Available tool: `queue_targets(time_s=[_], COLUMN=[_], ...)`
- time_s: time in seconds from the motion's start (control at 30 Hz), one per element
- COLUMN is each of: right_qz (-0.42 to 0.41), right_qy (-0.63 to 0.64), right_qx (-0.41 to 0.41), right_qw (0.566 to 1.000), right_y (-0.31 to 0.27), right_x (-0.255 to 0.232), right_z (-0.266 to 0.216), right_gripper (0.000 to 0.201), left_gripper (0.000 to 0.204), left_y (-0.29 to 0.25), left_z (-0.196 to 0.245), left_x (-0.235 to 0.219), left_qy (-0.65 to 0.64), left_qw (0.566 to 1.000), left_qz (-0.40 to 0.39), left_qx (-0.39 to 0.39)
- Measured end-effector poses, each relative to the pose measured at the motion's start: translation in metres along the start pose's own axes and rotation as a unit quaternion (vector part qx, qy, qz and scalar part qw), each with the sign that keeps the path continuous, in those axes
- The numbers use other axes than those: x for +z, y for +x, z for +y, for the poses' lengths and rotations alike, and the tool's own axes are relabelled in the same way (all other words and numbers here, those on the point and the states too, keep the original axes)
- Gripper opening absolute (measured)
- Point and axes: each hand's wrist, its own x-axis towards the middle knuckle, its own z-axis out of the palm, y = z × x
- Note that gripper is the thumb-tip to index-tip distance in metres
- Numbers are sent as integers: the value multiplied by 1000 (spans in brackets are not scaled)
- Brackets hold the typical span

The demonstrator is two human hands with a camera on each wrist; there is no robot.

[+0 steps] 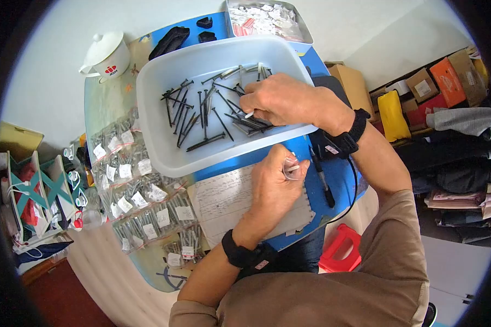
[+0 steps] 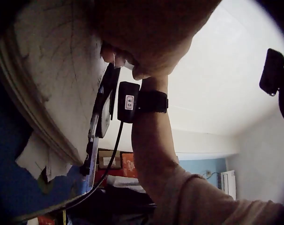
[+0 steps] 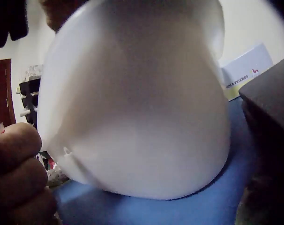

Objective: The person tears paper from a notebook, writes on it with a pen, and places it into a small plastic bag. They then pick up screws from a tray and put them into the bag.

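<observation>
My left hand [image 1: 275, 185] grips a small clear plastic bag [image 1: 293, 170] over a handwritten sheet [image 1: 223, 199]. In the right wrist view, the left hand's curled fingers [image 3: 15, 173] show at the left edge, with a bit of the bag's red line above them. My right hand [image 1: 292, 101] reaches over the near right rim of a white plastic tub [image 1: 153, 144], its fingers bent down among long dark screws [image 1: 204, 106]. Something small and white [image 1: 249, 114] shows by its fingertips, and I cannot tell what the hand holds. The tub's wall blocks the right wrist view.
Clear bags of screws [image 1: 153, 220] with white slips line the table's left side. A lidded mug [image 1: 108, 57] stands at the back left. Behind the tub is a box of slips and small bags [image 1: 267, 22]. A black pen [image 1: 324, 182] lies right of the sheet, near a cable.
</observation>
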Motion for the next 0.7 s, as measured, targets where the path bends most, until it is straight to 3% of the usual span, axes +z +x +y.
queue_targets(time_s=[0.17, 0.23, 0.27, 0.33, 0.37, 0.43, 0.47, 0.6, 0.67, 0.7], right_qz=[50, 187, 186, 217, 219, 255, 269, 299, 250, 252], right_qy=[29, 234, 233, 445, 442, 539, 547, 500, 436, 437], right_qx=[25, 132, 132, 200, 202, 197, 210, 216, 198, 198], right_qw=[998, 945, 945, 846, 846, 778, 765, 784, 841, 841], right_y=[-13, -29, -42, -69, -79, -98, -104, -111, -113, -111], right_x=[-12, -27, -28, -30, -28, -18, -12, 14, 18, 18], right_z=[-10, -38, -46, -62, -71, -88, -95, -105, -102, -101], right_gripper=[11, 17, 17, 22, 22, 19, 22, 15, 14, 14], left_gripper=[30, 30, 30, 30, 30, 30, 31, 30, 31, 33], left_y=[1, 0, 0, 0, -1, 0, 0, -1, -1, 0], left_z=[1, 0, 0, -2, -3, -4, -4, 2, 0, -1], left_x=[0, -1, -1, 1, 2, 2, 2, -2, -2, -2], left_qy=[3, 3, 3, 2, 4, -2, -5, 4, 16, 28], left_qw=[1000, 1000, 1000, 1000, 1000, 1000, 1000, 1000, 1000, 1000], left_qz=[14, 15, 12, 17, 22, 21, 23, 1, -1, 0], left_qx=[24, 23, 22, 21, 18, 17, 14, -7, 4, 15])
